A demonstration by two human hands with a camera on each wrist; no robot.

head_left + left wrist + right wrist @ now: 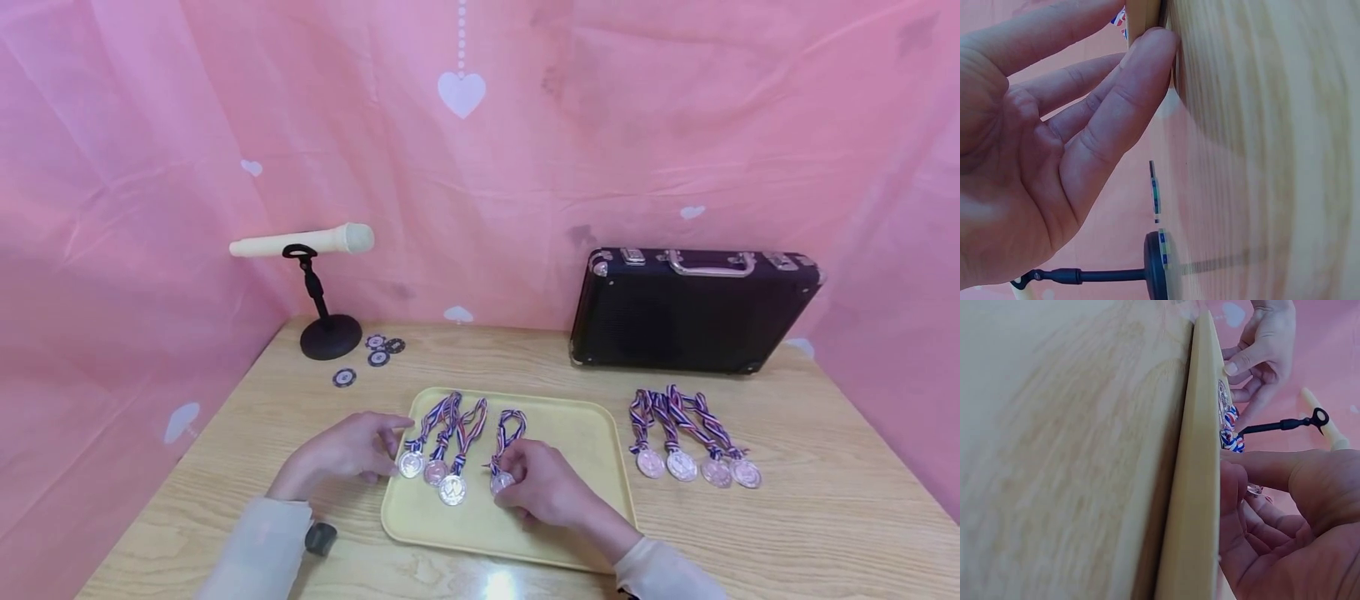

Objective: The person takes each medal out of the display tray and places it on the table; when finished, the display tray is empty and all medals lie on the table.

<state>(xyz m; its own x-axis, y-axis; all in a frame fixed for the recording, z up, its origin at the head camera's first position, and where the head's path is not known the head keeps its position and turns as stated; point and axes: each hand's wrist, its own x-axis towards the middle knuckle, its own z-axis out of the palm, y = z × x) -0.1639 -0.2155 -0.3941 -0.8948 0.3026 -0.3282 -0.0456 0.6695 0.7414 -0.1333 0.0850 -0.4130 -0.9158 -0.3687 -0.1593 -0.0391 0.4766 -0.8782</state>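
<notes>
A yellow tray [525,533] lies on the table. Several silver-coloured medals with red, white and blue striped ribbons rest on it, including the medal [452,490] in a group at the left. Right of that group, my right hand [551,483] pinches another medal [501,482] low over the tray, its ribbon loop stretching away from me. My left hand [348,450] is at the tray's left rim, and its fingertips [1154,50] touch the edge in the left wrist view. The right hand's fingers partly hide the medal in the right wrist view.
More ribboned medals [681,465] lie right of the tray. Behind them stands a black briefcase [690,317]. At the back left are a white microphone [300,242] on a black stand [330,336] and several poker chips [378,357]. A pink heart-patterned cloth [480,192] hangs behind.
</notes>
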